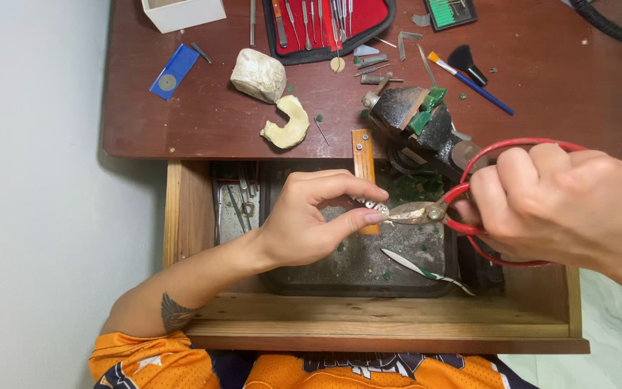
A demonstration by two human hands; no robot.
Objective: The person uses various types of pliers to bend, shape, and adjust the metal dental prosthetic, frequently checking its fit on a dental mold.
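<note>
Left hand (pixel 304 223) pinches metal piece (pixel 377 209) – right hand (pixel 556 205) grips red snips (pixel 469 209); vise (pixel 419 119) behind.

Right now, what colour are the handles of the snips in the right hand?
Red, seen in the head view: snips handles in the right hand.

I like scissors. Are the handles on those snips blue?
No, the snips in the right hand have red handles.

Red-handled snips (pixel 469 209) bite a small silvery metal piece (pixel 377 209) over the open drawer.
</note>
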